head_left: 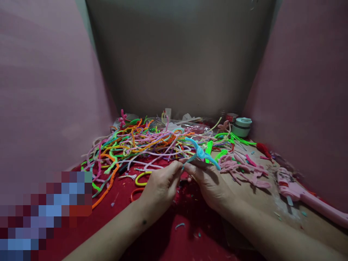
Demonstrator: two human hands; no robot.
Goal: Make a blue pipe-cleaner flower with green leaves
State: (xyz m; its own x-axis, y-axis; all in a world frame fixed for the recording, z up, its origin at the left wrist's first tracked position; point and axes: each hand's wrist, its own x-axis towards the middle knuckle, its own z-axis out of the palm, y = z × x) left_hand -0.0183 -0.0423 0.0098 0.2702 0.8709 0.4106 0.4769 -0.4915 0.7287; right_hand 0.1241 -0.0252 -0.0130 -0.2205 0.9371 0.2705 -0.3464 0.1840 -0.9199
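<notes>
A blue pipe-cleaner piece (pixel 201 153), with a knotted middle and arms sticking out, rises just above my two hands. Its lower stem runs down between my fingertips. My left hand (pixel 163 181) pinches the stem end with thumb and forefinger. My right hand (pixel 209 181) is closed on the same stem from the other side, its fingers partly hidden behind the thumb. Scissors with a yellow and an orange-red handle loop (pixel 143 178) lie on the red cloth, partly behind my left hand.
A tangle of many-coloured pipe cleaners (pixel 146 143) spreads across the back. Pink pipe-cleaner shapes (pixel 244 168) and a pink hot glue gun (pixel 304 195) lie on cardboard (pixel 244 224) at right. A mint-green jar (pixel 241 127) stands behind. Scraps dot the red cloth (pixel 152 235).
</notes>
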